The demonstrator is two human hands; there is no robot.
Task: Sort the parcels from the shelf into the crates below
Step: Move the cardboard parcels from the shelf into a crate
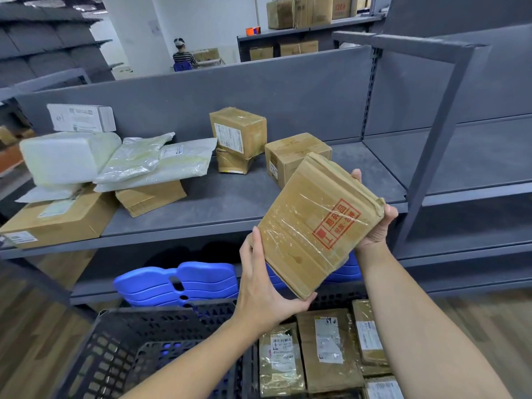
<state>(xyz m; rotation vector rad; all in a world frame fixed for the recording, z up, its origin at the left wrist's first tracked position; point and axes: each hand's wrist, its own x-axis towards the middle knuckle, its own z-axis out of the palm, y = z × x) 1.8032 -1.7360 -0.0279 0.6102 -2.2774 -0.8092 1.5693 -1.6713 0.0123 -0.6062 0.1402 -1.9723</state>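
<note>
Both forearms reach up from the bottom of the frame, over a dark perforated crate [121, 349] at lower left and a neighbouring one at lower right that already holds several taped cardboard parcels [328, 349] with white labels. Between the hands sits a flat cardboard parcel [313, 226], wrapped in clear tape and stamped in red, tilted and held in the air right of centre, in front of the grey shelf [224, 203]. The left hand [262, 286] grips its lower corner — thumb up along the edge — while the right hand [377, 226] clasps the upper right side. On the shelf behind, brown boxes [239, 133] stand at centre, and white plastic mailers [152, 162] are heaped over cartons at left. Blue moulded pieces [178, 280], perhaps stacked stools, sit under the shelf.
</note>
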